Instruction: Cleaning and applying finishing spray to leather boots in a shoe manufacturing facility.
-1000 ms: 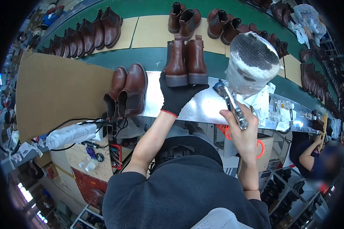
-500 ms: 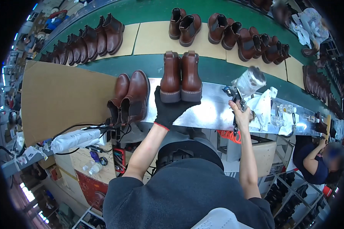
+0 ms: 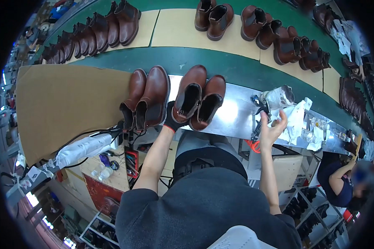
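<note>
From afar, I can't tell whether my gloved left hand (image 3: 174,122) grips the brown boots (image 3: 195,77) over the tabletop (image 3: 233,113) edge, just tipped openings toward the wearer; the spray gun (image 3: 257,131) now lies released, my right hand (image 3: 273,131) open beside it, freed for handling, I judge

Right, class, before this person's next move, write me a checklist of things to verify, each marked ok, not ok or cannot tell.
1. Left hand secure on the middle boots: cannot tell; its fingers are hidden by them.
2. Middle boots apart from the neighbouring pair: ok; a narrow gap shows.
3. Right hand not gripping anything: ok; its fingers are spread.
4. Right hand out of contact with the spray gun: cannot tell; they overlap in this view.
5. Both hands gloved: not ok; the left is gloved, the right bare.
6. Soles of the middle boots checked: cannot tell; they face away from view.
</note>
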The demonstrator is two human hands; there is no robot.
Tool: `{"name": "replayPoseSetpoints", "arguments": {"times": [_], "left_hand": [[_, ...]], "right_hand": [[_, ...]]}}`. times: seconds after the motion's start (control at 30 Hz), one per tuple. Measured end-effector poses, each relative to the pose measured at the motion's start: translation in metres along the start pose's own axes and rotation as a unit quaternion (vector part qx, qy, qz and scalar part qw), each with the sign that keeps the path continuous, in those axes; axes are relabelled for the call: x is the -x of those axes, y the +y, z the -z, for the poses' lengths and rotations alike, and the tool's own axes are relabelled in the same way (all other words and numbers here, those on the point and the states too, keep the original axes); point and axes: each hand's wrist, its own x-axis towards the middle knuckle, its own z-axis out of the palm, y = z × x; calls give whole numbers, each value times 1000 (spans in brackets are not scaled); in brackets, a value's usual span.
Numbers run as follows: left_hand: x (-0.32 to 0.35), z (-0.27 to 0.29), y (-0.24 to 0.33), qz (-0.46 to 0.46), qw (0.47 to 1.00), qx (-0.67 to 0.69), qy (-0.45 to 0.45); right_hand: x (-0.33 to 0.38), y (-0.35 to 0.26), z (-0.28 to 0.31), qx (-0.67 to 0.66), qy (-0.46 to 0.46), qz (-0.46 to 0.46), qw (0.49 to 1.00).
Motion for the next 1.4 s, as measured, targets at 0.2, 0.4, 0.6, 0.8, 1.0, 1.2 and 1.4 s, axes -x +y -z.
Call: {"name": "replayPoseSetpoints", "arguments": {"times": [0.2, 0.4, 0.6, 0.8, 1.0, 1.2, 1.4], "left_hand": [[-39, 30, 8, 27, 842, 538, -46], [-91, 44, 3, -24, 864, 497, -84], [-142, 13, 60, 22, 783, 621, -14], [-137, 17, 101, 83, 660, 746, 41], [-117, 41, 110, 167, 523, 816, 180], [-125, 41, 114, 187, 649, 707, 212], [-129, 35, 99, 178, 586, 760, 218]], "right_hand": [[-14, -124, -49, 35, -366, 587, 721], [-33, -151, -59, 93, -320, 499, 800], [-92, -207, -24, 111, -309, 251, 911], [-124, -180, -7, 15, -166, 94, 982], [-51, 22, 79, 211, -368, -178, 888], [12, 115, -22, -93, -253, -220, 938], [15, 54, -16, -114, -175, -274, 939]]}}
